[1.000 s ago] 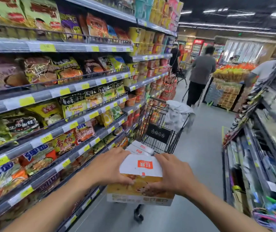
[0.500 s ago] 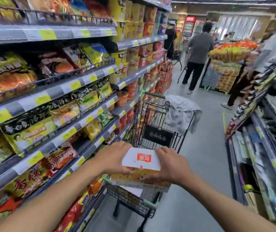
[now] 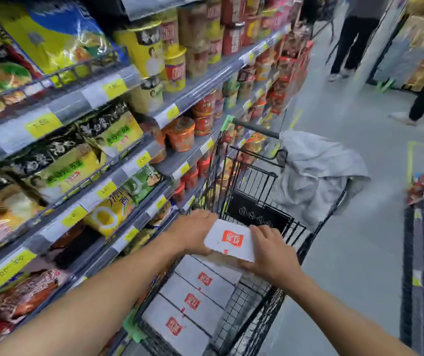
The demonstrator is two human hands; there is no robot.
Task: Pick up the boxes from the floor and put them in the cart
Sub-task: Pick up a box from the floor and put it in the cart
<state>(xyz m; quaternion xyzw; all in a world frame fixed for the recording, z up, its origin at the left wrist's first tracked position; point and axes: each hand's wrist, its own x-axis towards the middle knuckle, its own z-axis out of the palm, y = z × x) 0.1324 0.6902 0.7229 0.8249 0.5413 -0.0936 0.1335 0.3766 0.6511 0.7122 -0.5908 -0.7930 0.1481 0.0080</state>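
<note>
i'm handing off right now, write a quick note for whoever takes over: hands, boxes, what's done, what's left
Left hand: grips the left end of the white cardboard box with a red logo.
Right hand: grips its right end.
Box: held over the basket of the black wire shopping cart, not yet set down.
Done: three matching white boxes lie flat side by side in the basket.
Left: lower this box in, probably just beyond those three, and release. No box on the floor shows in this view, so check for more.
A grey cloth hangs over the cart's far end.
</note>
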